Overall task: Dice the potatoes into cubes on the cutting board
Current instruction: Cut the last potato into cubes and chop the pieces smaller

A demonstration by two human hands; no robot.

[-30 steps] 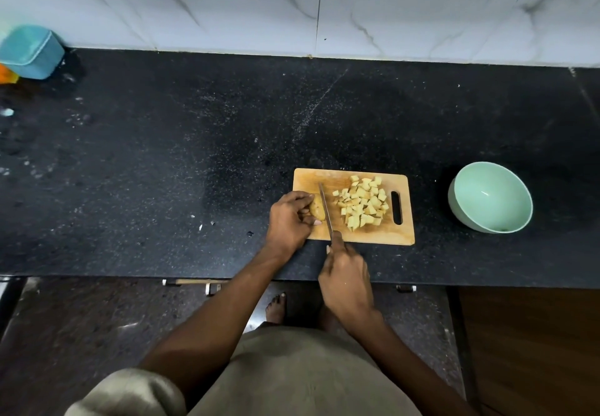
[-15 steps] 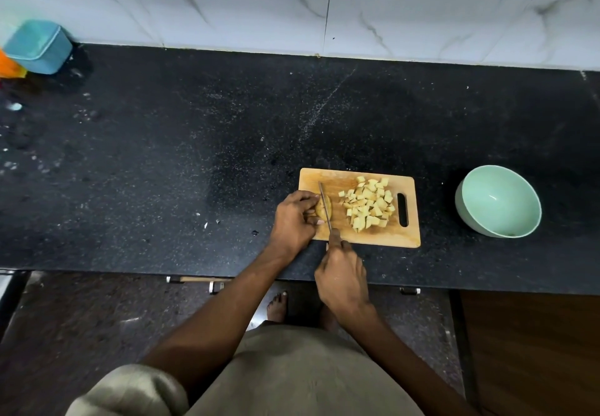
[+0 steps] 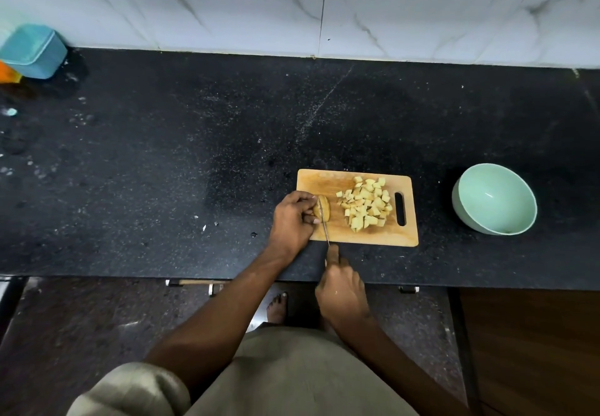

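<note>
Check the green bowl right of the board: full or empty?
Empty. The green bowl shows only its bare pale inside; the potato cubes lie piled on the cutting board.

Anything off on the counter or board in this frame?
Minor only: pale scraps lie on the black counter left of the cutting board, and whitish smears mark its far-left end. The potato cubes sit on the board.

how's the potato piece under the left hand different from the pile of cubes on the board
The potato piece is one larger uncut chunk; the pile of cubes is many small diced bits. The left hand holds the piece with the knife across it, while the pile lies loose and untouched. The piece sits at the board's left end; the pile sits nearer the handle slot. Both are pale yellow and rest on the cutting board.
</note>
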